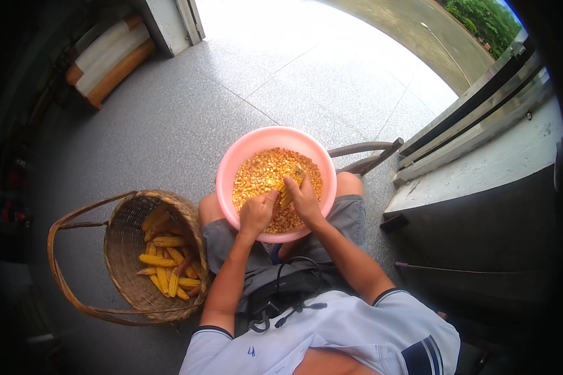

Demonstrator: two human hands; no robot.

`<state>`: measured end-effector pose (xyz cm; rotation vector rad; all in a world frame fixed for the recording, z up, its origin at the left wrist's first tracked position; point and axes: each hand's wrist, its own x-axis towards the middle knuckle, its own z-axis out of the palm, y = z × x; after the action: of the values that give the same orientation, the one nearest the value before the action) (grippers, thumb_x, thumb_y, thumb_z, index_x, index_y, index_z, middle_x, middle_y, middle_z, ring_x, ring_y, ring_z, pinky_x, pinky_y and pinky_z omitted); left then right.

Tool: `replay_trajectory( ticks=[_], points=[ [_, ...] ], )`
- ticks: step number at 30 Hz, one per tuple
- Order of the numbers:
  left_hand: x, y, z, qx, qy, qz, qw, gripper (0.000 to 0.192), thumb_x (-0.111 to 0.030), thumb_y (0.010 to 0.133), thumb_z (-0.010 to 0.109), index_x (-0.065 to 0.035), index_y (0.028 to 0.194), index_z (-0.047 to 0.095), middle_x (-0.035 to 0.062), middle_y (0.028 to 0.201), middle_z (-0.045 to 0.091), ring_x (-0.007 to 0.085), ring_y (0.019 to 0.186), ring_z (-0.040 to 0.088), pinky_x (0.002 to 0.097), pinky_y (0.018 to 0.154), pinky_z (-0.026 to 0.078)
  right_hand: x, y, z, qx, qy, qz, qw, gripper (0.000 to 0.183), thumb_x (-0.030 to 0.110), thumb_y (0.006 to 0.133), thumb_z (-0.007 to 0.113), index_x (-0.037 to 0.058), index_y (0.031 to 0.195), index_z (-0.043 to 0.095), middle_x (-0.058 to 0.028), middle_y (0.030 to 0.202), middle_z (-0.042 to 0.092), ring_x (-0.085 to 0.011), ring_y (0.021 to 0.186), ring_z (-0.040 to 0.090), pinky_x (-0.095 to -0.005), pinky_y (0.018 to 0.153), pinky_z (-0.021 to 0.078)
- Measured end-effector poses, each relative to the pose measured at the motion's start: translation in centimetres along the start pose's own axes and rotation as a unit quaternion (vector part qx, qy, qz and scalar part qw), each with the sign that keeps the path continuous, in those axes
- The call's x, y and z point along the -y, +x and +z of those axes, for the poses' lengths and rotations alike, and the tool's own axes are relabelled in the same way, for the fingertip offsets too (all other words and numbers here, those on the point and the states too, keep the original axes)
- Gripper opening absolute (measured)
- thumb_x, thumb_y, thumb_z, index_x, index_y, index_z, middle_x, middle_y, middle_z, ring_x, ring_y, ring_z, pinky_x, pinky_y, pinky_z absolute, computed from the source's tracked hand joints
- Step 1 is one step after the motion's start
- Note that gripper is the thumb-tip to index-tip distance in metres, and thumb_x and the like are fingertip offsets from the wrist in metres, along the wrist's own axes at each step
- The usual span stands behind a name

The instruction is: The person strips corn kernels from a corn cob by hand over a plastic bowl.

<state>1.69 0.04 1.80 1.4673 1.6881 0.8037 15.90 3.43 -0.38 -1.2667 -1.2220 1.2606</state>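
Observation:
Over a pink plastic basin (229, 157) full of loose yellow corn kernels (258, 173), both hands are at one partly shelled corn cob (287, 199). My right hand (306, 199) wraps the cob from the right, its thumb lying along the upper part. From the left, my left hand (257, 213) grips at the cob with its thumb against the kernels; its curled fingers are mostly hidden. The basin rests on the lap, between the knees. To the left, a woven basket (126, 262) with a tall handle leans over and holds several yellow corn cobs (162, 260).
Behind the basin's right side is a dark curved wooden piece (370, 157), perhaps part of a chair. A wooden bench (115, 61) stands at the far left. A door frame (450, 126) borders the right. Speckled tile floor (169, 131) runs to the bright doorway.

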Motion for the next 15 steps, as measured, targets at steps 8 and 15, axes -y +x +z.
replay_trajectory(
  ticks=[8, 15],
  points=[
    [-0.51, -0.28, 0.24, -0.011, 0.028, 0.041, 0.999, 0.047, -0.048, 0.090, 0.052, -0.0040, 0.077, 0.064, 0.0130, 0.057, 0.054, 0.0245, 0.053, 0.056, 0.0386, 0.052, 0.041, 0.41, -0.07, 0.12, -0.012, 0.031, -0.015, 0.999, 0.047, 0.035, 0.087, 0.063, -0.0034, 0.108, 0.046, -0.0122, 0.089, 0.060, -0.0167, 0.075, 0.059, -0.0285, 0.059, 0.0488],
    [-0.77, -0.13, -0.02, 0.011, -0.004, 0.012, 1.000, 0.044, -0.045, 0.091, 0.050, -0.0063, 0.080, 0.067, 0.0159, 0.063, 0.059, 0.0327, 0.059, 0.060, 0.0403, 0.053, 0.043, 0.68, -0.08, 0.08, -0.022, 0.026, -0.024, 0.999, 0.045, 0.031, 0.087, 0.063, -0.0036, 0.110, 0.046, -0.0124, 0.092, 0.060, -0.0155, 0.076, 0.059, -0.0279, 0.060, 0.0490]
  ],
)
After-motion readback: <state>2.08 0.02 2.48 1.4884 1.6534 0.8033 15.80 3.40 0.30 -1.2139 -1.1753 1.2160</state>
